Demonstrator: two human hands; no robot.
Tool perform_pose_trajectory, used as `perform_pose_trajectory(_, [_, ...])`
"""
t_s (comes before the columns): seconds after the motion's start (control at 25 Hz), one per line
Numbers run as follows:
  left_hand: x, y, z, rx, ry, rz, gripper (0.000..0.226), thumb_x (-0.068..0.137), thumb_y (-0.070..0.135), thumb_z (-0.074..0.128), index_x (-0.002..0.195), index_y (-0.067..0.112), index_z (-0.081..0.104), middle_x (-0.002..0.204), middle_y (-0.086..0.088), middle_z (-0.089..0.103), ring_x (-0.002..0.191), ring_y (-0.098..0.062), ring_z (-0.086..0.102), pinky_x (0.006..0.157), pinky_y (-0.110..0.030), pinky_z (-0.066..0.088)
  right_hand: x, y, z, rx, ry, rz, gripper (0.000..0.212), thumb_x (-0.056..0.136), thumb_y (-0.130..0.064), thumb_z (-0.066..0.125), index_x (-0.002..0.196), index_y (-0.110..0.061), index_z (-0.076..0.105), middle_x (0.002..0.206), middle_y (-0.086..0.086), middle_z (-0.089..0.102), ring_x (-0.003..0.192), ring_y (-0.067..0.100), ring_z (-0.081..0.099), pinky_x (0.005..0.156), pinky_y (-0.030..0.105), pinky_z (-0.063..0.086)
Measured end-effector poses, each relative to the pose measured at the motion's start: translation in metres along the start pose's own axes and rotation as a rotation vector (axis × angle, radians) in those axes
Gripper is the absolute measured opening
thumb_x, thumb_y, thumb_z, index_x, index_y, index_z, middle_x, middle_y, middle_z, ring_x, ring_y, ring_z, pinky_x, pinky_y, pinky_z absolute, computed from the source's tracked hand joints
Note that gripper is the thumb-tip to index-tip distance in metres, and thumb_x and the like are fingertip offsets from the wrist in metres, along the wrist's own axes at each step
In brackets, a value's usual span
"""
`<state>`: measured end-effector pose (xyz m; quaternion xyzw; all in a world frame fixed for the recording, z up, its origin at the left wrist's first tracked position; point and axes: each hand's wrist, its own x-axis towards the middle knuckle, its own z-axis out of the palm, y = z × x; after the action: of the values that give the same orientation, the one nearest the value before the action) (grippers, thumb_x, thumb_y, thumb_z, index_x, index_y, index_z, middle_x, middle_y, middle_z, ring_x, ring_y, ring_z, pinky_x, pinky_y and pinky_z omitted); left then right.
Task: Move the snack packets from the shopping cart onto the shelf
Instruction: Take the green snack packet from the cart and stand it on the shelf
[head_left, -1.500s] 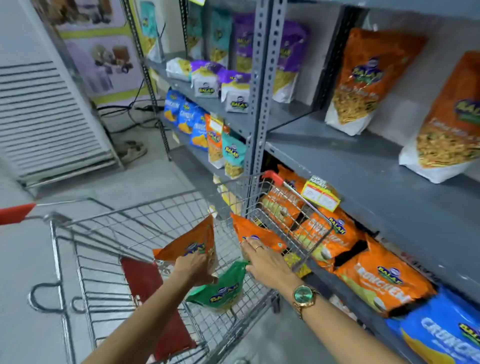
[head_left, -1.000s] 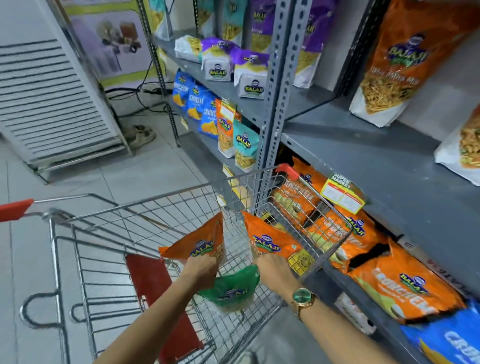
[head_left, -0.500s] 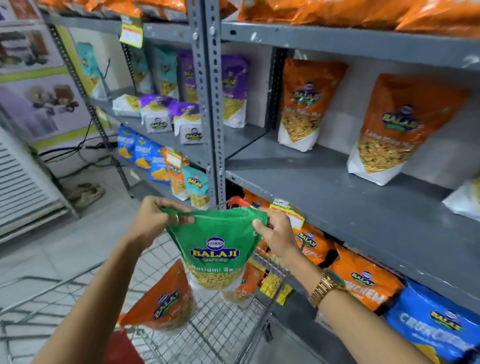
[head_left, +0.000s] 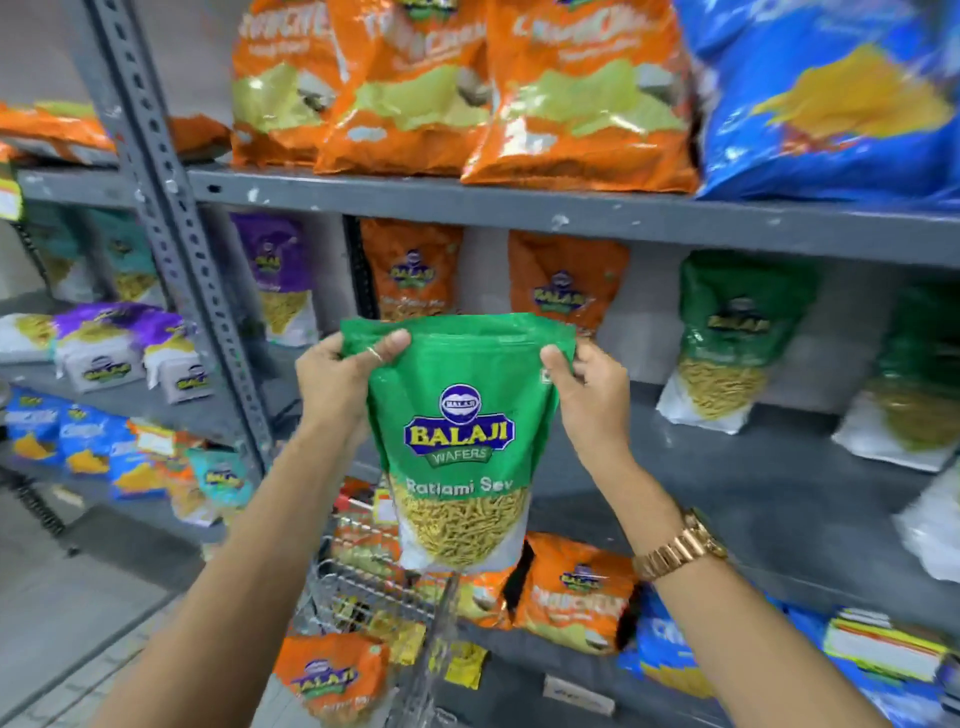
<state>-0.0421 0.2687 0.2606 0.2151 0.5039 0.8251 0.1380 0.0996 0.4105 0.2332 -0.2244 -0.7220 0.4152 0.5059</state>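
I hold a green snack packet (head_left: 460, 431) upright at chest height, in front of the grey middle shelf (head_left: 727, 478). My left hand (head_left: 340, 382) pinches its top left corner and my right hand (head_left: 589, 387) grips its top right corner. The packet hangs clear of the shelf board. Below it, the wire shopping cart (head_left: 374, 587) shows at the bottom centre, with an orange packet (head_left: 330, 678) lying inside it. Two orange packets (head_left: 566, 283) and a green packet (head_left: 737, 332) lean against the back of the middle shelf.
The top shelf carries large orange bags (head_left: 457, 88) and a blue bag (head_left: 831, 98). A grey perforated upright post (head_left: 176, 239) stands to the left, with purple and white packets (head_left: 114, 343) beyond it. Orange and blue bags (head_left: 576, 587) fill the shelf below.
Both hands have raised the green packet from just above the cart up to the level of the middle shelf. My view has tilted upward, showing the top shelf.
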Motion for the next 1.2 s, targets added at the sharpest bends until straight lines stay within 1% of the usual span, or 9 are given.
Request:
perform_pose_trajectory(0.2, [-0.009,-0.045,0.107,-0.069,-0.136,-0.109,0.021,0.073,-0.009,0.063,0.062,0.01,0.059,0.043,0.006,0.067,0.041,-0.007,0.062,0.044,-0.02,0.054,0.027,0.036,-0.093,-0.066,0.165,0.001,0.04,0.088,-0.026,0.056,0.064,0.005,0.047,0.059,0.032,0.054,0.056,0.032,0.054,0.051,0.039,0.039])
perform_pose_trajectory(0.28, [-0.013,-0.063,0.144,-0.07,-0.173,-0.145,0.021,0.072,-0.008,0.064,0.062,0.01,0.059,0.043,0.006,0.067,0.042,-0.008,0.063,0.044,-0.021,0.054,0.035,0.049,-0.128,-0.079,0.231,0.01,0.045,0.085,-0.033,0.054,0.074,0.01,0.05,0.071,0.038,0.057,0.065,0.044,0.056,0.056,0.051,0.046])
perform_pose_trajectory(0.36, [-0.019,-0.08,0.182,-0.071,-0.218,-0.18,0.019,0.07,-0.006,0.067,0.063,0.011,0.062,0.045,0.005,0.068,0.044,-0.01,0.064,0.047,-0.025,0.056,0.042,0.059,-0.164,-0.082,0.285,0.009,0.035,0.088,-0.023,0.056,0.076,0.01,0.053,0.072,0.037,0.059,0.061,0.039,0.056,0.054,0.044,0.045])
perform_pose_trajectory(0.48, [-0.028,-0.102,0.232,-0.084,-0.266,-0.244,0.018,0.07,-0.005,0.067,0.064,0.011,0.062,0.045,0.004,0.069,0.045,-0.012,0.065,0.046,-0.025,0.057,0.05,0.075,-0.211,-0.097,0.349,0.022,0.033,0.089,-0.014,0.056,0.058,-0.007,0.046,0.05,0.017,0.05,0.049,0.002,0.042,0.048,0.028,0.035])
perform_pose_trajectory(0.72, [-0.051,-0.131,0.303,-0.104,-0.345,-0.282,0.016,0.072,-0.007,0.066,0.065,0.007,0.062,0.046,0.004,0.069,0.044,-0.01,0.065,0.045,-0.021,0.055,0.064,0.116,-0.274,-0.086,0.458,0.023,0.056,0.083,-0.048,0.052,0.073,0.007,0.045,0.077,0.04,0.054,0.063,0.03,0.053,0.059,0.042,0.042])
perform_pose_trajectory(0.88, [-0.058,-0.141,0.325,-0.12,-0.338,-0.32,0.012,0.069,-0.004,0.07,0.07,0.006,0.064,0.049,0.002,0.071,0.049,-0.014,0.067,0.047,-0.023,0.056,0.065,0.123,-0.294,-0.115,0.497,0.069,0.043,0.088,-0.031,0.057,0.058,-0.009,0.036,0.054,0.018,0.041,0.052,0.021,0.037,0.053,0.035,0.03])
perform_pose_trajectory(1.0, [-0.058,-0.143,0.328,-0.111,-0.345,-0.318,0.011,0.07,-0.002,0.07,0.076,0.006,0.065,0.052,0.004,0.072,0.053,-0.014,0.068,0.046,-0.021,0.054,0.065,0.117,-0.292,-0.091,0.562,0.139,0.029,0.086,-0.024,0.06,0.097,0.003,0.06,0.097,0.024,0.066,0.088,0.022,0.059,0.074,0.028,0.041])
perform_pose_trajectory(1.08, [-0.06,-0.142,0.323,-0.098,-0.374,-0.274,0.012,0.073,-0.002,0.068,0.079,0.008,0.064,0.055,0.007,0.072,0.054,-0.01,0.069,0.048,-0.019,0.054,0.06,0.107,-0.284,-0.171,0.63,0.121,0.039,0.087,-0.013,0.06,0.121,0.001,0.051,0.123,0.022,0.057,0.113,0.029,0.054,0.088,0.022,0.037])
perform_pose_trajectory(1.2, [-0.058,-0.143,0.304,-0.053,-0.351,-0.214,0.016,0.074,0.002,0.068,0.081,0.016,0.064,0.075,0.003,0.072,0.07,-0.013,0.067,0.064,-0.023,0.056,0.043,0.097,-0.267,-0.374,0.659,-0.22,0.041,0.087,-0.003,0.055,0.127,-0.003,0.045,0.136,0.016,0.045,0.126,0.022,0.04,0.102,0.018,0.031])
